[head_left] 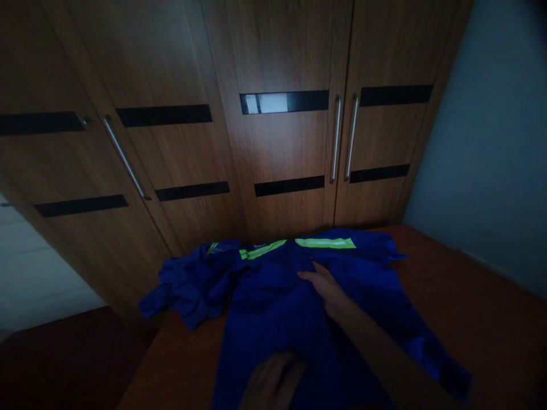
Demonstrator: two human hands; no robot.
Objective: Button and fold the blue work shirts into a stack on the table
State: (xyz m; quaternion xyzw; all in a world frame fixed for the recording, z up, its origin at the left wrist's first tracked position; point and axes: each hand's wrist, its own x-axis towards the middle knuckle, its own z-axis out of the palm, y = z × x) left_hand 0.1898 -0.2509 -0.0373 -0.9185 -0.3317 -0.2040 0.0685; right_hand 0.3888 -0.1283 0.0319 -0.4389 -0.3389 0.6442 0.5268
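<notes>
A dark blue work shirt (277, 319) lies spread out in front of me, with yellow-green and silver reflective strips across its chest. My right hand (327, 287) pinches the cloth near the middle of the front, just below the strips, thumb and finger together. Lower down, my left hand (273, 380) is over the lower part of the shirt. It is smeared by motion and cut off by the bottom edge, so its grip does not show. Beside the shirt on the left is a crumpled blue garment (192, 287) with a small yellow strip; whether it is separate I cannot tell.
The shirt rests on a reddish-brown surface (444, 296). Directly behind it rises a wooden wardrobe (282, 148) with dark inlaid bands and metal handles. A bluish wall (487, 159) stands at the right, and a white panelled surface (38, 273) at the left. The light is dim.
</notes>
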